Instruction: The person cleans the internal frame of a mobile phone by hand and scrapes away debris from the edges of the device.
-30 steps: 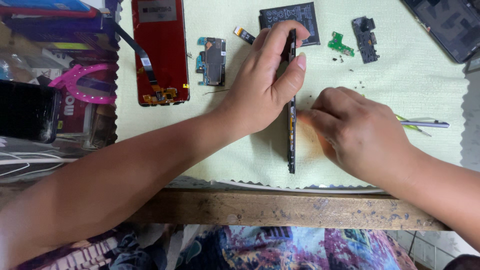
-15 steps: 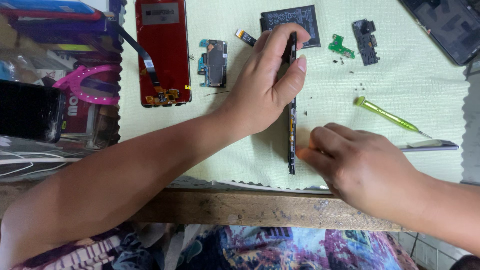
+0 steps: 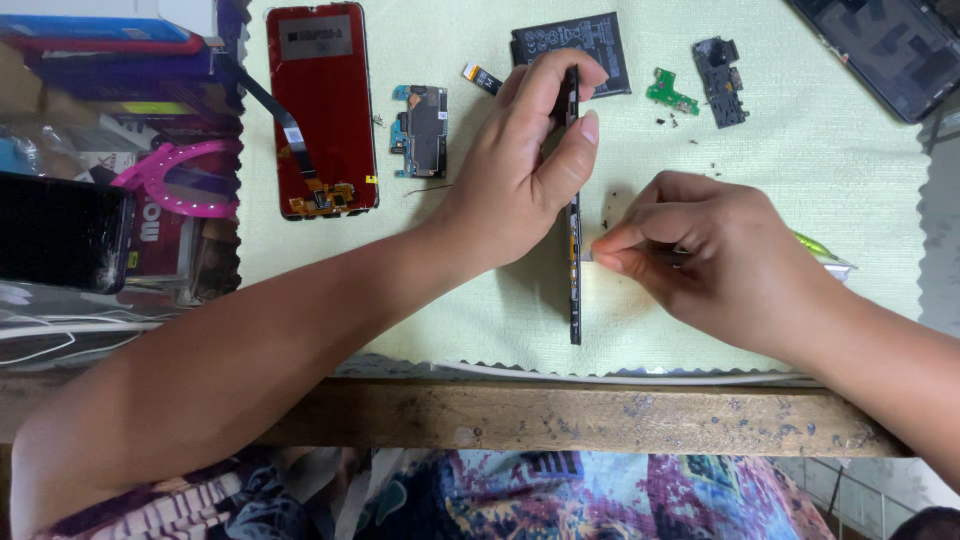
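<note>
our left hand [image 3: 520, 180] clamped the thin black phone frame [image 3: 574, 270] edge-up near the bench's front edge while our right hand [image 3: 700, 255] pinched a small metal tool [image 3: 588, 257] against it, which we judged could slip and gouge it.

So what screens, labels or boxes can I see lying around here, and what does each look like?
Red phone screen panel: top left of the green mat, long rectangle with a grey label.
Black battery: top middle, square, pale print.
Dark phone: left edge, black glass screen.
Dark phone shell: top right corner.
Flat boxes: far left, stacked, blue and red.
</note>
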